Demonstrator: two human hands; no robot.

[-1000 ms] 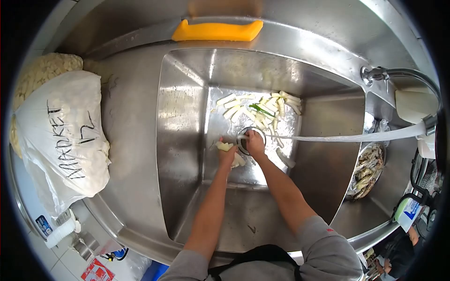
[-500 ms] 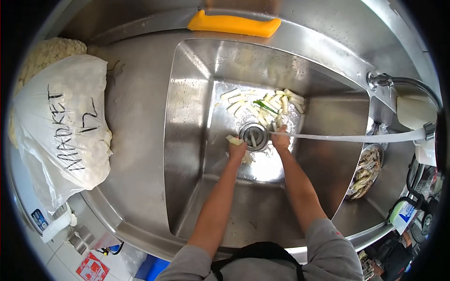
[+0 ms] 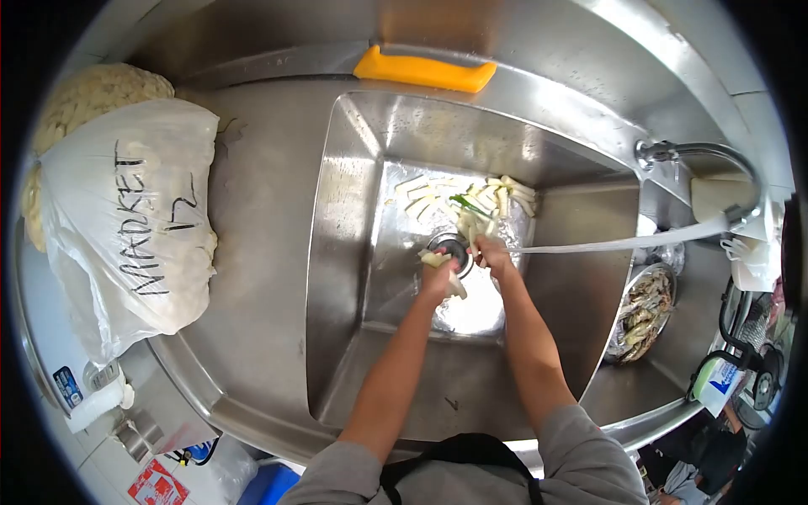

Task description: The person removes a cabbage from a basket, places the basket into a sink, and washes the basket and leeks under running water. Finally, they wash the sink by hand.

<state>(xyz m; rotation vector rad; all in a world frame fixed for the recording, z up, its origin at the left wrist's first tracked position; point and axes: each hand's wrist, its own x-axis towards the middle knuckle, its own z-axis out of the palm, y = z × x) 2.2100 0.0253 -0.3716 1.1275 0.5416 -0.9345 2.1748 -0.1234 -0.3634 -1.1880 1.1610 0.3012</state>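
Note:
Down in the metal sink [image 3: 555,261], my left hand [image 3: 438,276] is closed around pale whitish vegetable pieces [image 3: 455,287], some sticking out past the fingers. Just to its right, my right hand [image 3: 491,252] grips more pale vegetable pieces [image 3: 471,227]. A stream of water [image 3: 606,243] comes in from the right and reaches the right hand. Between the hands lies the round drain [image 3: 452,247], partly covered. Cut pale stalks [image 3: 502,200] and a green strip [image 3: 462,202] rest on the sink floor beyond them.
A yellow handle-like object [image 3: 425,69] lies on the back ledge. The tap [image 3: 673,151] is at the right, above a bowl of shrimp-like items [image 3: 646,311]. A large white bag [image 3: 139,227] marked in black stands left. A person [image 3: 707,446] is at lower right.
The view has shifted slightly. My right hand has come closer to the drain and now has pale pieces lifted in it; my left hand has turned, still holding its pieces.

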